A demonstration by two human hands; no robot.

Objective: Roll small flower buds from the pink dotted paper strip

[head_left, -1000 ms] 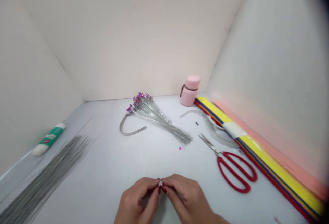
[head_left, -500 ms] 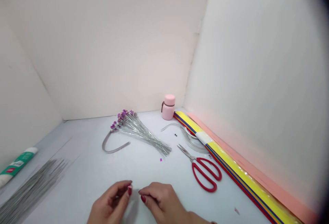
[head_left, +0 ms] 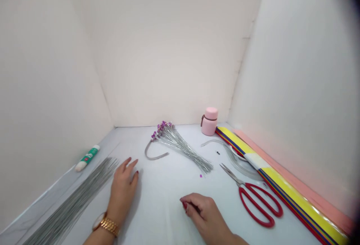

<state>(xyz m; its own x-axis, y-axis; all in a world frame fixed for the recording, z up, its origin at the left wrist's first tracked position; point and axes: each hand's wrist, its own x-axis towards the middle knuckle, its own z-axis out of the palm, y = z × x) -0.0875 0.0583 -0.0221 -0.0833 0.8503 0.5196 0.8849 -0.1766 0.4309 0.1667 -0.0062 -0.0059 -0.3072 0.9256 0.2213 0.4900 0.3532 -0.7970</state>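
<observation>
My left hand [head_left: 123,183] reaches forward over the table with fingers apart and holds nothing. Just to its left lies a bundle of thin grey wires [head_left: 81,196]. My right hand [head_left: 201,215] is closed in a pinch near the front of the table; anything between its fingertips is too small to make out. Farther back rests a bunch of silvery stems [head_left: 185,151] with shiny purple tips [head_left: 164,126], and a curved grey strip [head_left: 152,158] lies by the tips. Scissors with red handles [head_left: 260,203] lie to the right of my right hand.
A green-and-white glue stick [head_left: 88,157] lies at the left. At the back stands a pink bottle [head_left: 209,122]. Coloured sheets, yellow on top [head_left: 284,185], run along the right wall beside a clear curled strip [head_left: 239,164]. A small purple scrap [head_left: 200,176] lies mid-table.
My hands have moved apart: the left has gone forward to the wire bundle and opened, while the right stays pinched. The view has turned left, so things appear farther right.
</observation>
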